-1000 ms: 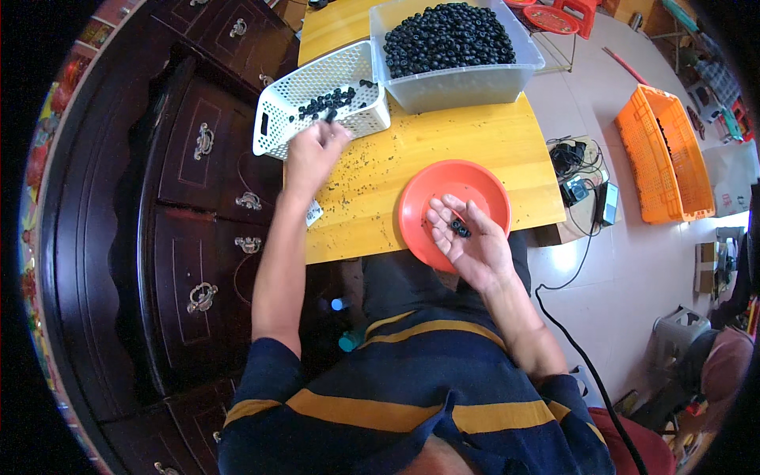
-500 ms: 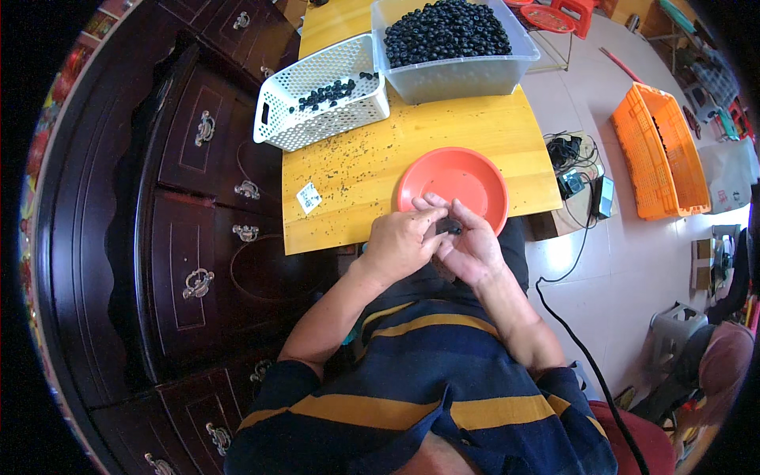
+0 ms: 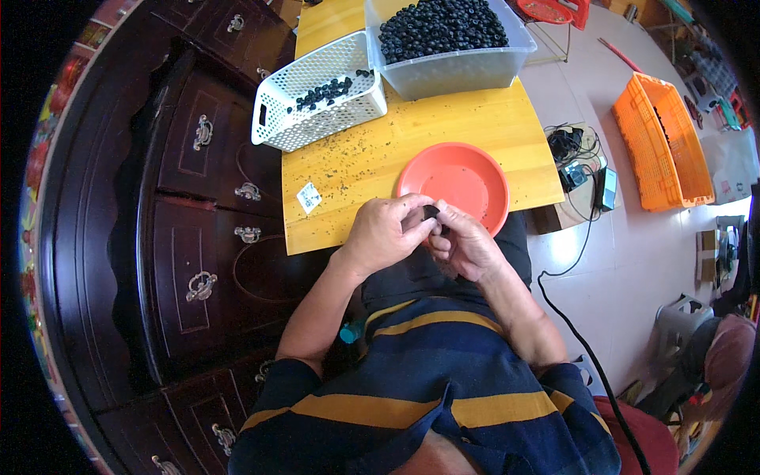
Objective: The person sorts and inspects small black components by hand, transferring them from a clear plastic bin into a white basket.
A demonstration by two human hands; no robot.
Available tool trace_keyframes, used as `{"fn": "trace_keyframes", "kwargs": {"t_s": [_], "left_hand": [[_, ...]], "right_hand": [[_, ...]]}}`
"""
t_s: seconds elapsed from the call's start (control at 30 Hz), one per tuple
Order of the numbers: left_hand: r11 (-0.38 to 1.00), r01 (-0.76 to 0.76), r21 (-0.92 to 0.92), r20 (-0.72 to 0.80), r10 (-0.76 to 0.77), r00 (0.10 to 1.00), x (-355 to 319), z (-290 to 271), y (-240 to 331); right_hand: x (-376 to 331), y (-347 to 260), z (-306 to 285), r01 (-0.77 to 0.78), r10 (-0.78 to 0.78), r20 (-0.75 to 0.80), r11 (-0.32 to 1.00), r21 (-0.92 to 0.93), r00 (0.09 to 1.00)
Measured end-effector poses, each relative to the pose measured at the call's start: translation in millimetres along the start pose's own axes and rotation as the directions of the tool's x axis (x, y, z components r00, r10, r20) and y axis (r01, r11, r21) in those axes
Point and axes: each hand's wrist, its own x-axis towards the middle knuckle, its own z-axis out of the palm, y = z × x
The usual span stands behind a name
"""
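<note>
My left hand (image 3: 381,236) and my right hand (image 3: 470,247) meet over the near rim of an orange-red plastic basin (image 3: 455,176). A small black piece (image 3: 430,212) is pinched between their fingertips, and both hands grip it. More dark material shows partly behind the curled fingers of my right hand, too hidden to name. Past the basin, a white perforated basket (image 3: 317,127) holds some small black round pieces (image 3: 326,95). Beside it, a translucent plastic bin (image 3: 451,79) is heaped with many more of them (image 3: 443,32).
Dark crumbs and a white printed label (image 3: 309,198) lie on the yellow table (image 3: 364,170). A dark wooden cabinet (image 3: 178,277) stands close on the left. At right are an orange crate (image 3: 665,150), a black cable (image 3: 566,317) and a grey stool (image 3: 682,321) on the tiled floor.
My right hand has turned and its fingers have curled in from a more open palm. The black piece now sits higher, between both hands' fingertips.
</note>
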Motion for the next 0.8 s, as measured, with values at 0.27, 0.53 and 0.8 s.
{"fn": "trace_keyframes", "kwargs": {"t_s": [0.27,0.53,0.8], "left_hand": [[0.93,0.085,-0.358,0.015,-0.085,0.996,0,2,-9],[0.981,-0.153,-0.117,-0.216,0.125,0.968,0,17,-8],[0.98,-0.004,-0.198,-0.055,-0.007,0.998,1,10,-7]], "right_hand": [[0,-6,14,-0.095,0.099,-0.045,0.992,0.088,0.994],[2,-1,10,-0.076,0.086,-0.05,0.982,0.17,0.995],[-2,-1,7,-0.051,0.063,-0.055,0.981,0.185,0.997]]}}
